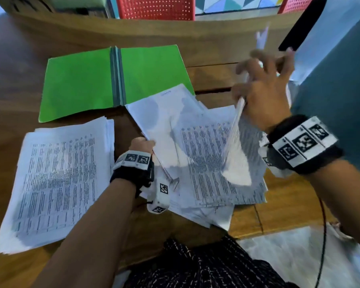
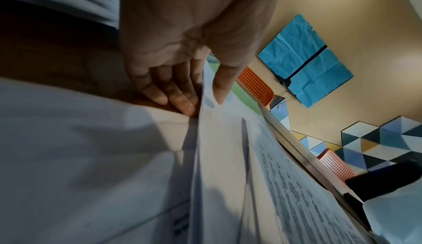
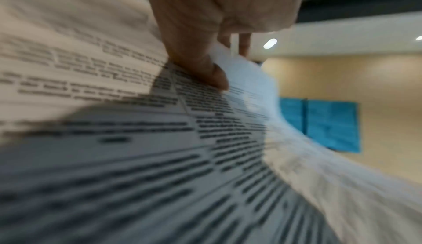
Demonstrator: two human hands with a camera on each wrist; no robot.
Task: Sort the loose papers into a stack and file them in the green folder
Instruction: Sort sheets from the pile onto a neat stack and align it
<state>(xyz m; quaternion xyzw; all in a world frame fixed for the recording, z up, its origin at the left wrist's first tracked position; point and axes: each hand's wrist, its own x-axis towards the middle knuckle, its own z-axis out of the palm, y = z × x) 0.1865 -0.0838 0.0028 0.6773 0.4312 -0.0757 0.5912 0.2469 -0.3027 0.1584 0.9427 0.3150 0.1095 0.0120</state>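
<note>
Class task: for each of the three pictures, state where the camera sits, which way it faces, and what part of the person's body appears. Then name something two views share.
Head: worn on head, looks down at green folder, both forearms, lap.
Left wrist: looks along left hand pinching a sheet.
Right wrist: looks along right hand gripping printed pages.
Shared: wrist views both show the blue wall sheet.

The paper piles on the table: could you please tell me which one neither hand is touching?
The squared-up pile at the left, below the green folder. Both hands, left and right, grip sheets of the scattered pile at the right.
</note>
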